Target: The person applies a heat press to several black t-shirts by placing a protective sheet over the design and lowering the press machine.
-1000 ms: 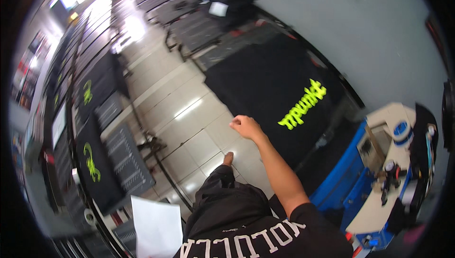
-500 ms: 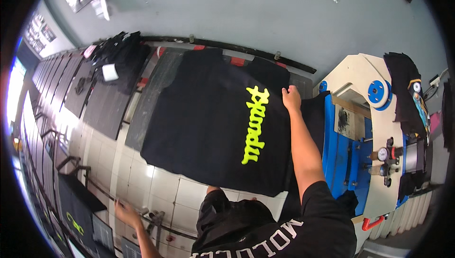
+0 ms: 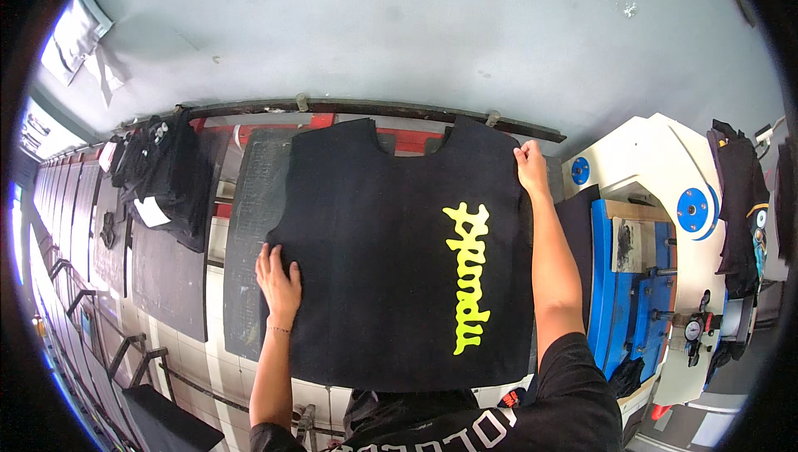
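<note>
A black shirt panel (image 3: 374,244), with a neck cutout at its far edge, lies spread out in front of me. Bright yellow-green lettering (image 3: 465,277) runs down its right side. Under it is a dark grey board (image 3: 247,194), showing mainly along the left. My left hand (image 3: 281,284) rests on the panel's left edge with its fingers apart, gripping nothing. At the far right edge, my right hand (image 3: 532,168) is closed, pinching the fabric; the fingertips are partly hidden.
To the right stands a cream and blue press (image 3: 623,269) with a pressure gauge (image 3: 693,331) and black garments hung over it. More grey boards (image 3: 170,286) line up on the left, one bearing a pile of black clothes (image 3: 166,169). A dark rail (image 3: 374,110) runs along the wall.
My left hand has come up from the lower left onto the panel's left edge. The panel now lies straighter, its neck cutout showing. My right hand still grips the right edge.
</note>
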Demonstrator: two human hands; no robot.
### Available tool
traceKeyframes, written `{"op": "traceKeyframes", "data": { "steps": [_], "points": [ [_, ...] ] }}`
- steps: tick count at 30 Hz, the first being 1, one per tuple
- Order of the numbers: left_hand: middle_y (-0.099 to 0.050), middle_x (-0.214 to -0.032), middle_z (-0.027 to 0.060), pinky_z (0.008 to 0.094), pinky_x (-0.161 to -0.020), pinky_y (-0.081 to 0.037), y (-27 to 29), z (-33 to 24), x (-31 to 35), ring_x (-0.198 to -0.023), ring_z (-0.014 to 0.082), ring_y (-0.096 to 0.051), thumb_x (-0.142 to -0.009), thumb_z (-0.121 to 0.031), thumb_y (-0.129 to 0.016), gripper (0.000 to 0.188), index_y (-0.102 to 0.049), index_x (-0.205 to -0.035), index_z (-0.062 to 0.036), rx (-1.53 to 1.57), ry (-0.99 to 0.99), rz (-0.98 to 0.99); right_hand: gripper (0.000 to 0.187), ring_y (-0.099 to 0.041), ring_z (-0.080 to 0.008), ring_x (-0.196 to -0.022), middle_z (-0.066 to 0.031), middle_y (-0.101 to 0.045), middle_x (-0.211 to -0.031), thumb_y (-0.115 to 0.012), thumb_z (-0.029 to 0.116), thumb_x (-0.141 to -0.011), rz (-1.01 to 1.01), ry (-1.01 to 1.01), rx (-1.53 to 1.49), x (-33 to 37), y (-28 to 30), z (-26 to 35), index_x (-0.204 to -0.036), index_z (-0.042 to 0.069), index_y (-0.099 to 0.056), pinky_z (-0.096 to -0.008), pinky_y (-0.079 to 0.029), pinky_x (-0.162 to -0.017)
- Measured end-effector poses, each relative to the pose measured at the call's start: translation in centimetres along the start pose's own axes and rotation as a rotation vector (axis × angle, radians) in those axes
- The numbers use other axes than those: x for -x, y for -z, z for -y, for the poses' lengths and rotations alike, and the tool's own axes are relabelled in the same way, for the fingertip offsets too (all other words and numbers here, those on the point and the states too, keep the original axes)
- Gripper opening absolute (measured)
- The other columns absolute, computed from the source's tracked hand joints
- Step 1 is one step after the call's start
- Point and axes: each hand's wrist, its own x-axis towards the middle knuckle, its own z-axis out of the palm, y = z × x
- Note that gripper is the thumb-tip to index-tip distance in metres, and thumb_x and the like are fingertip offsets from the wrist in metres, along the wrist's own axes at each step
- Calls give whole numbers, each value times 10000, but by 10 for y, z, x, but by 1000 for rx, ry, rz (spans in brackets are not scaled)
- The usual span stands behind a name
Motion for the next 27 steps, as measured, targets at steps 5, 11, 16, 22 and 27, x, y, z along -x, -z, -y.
{"op": "traceKeyframes", "data": {
  "steps": [5,11,16,22,27],
  "points": [
    [-511,-1277,258,474,-1026,-372,1,18,-16,-1188,422,-471,-832,-325,-725,689,-435,-1321,64,-72,270,62,214,-614,-341,-800,-147,-616,-822,-684,96,-861,-155,55,-11,-11,-35,-25,-939,33,-495,-413,-478,-746],
    [-641,-1001,283,467,-871,-473,3,32,-35,-981,456,-605,-766,-413,-788,756,-501,-1202,134,-11,404,256,352,-586,-396,-1020,-207,-600,-1113,-683,212,-870,-252,22,274,25,-13,-24,-1105,6,-521,-462,-472,-868],
    [-667,-982,304,418,-833,-509,33,27,-27,-949,410,-662,-798,-304,-755,515,-627,-992,155,297,487,323,696,-524,-439,-1169,-270,-535,-1257,-651,479,-856,84,-441,470,205,60,-2,-1284,-42,-476,-474,-442,-972],
    [-682,-1049,208,335,-799,-532,29,54,-42,-909,281,-685,-831,-281,-743,546,-582,-1177,111,895,674,612,692,-618,-358,-1094,-248,-622,-1190,-731,398,-813,238,-777,57,293,106,2,-1276,-66,-509,-402,-470,-944],
    [-666,-1095,203,353,-817,-536,27,81,-42,-960,280,-669,-857,-279,-722,556,-549,-1232,92,945,715,766,653,-598,-301,-1105,-186,-618,-1218,-753,283,-800,357,-822,-598,293,109,-25,-1288,-84,-521,-364,-436,-977]
  ]
}}
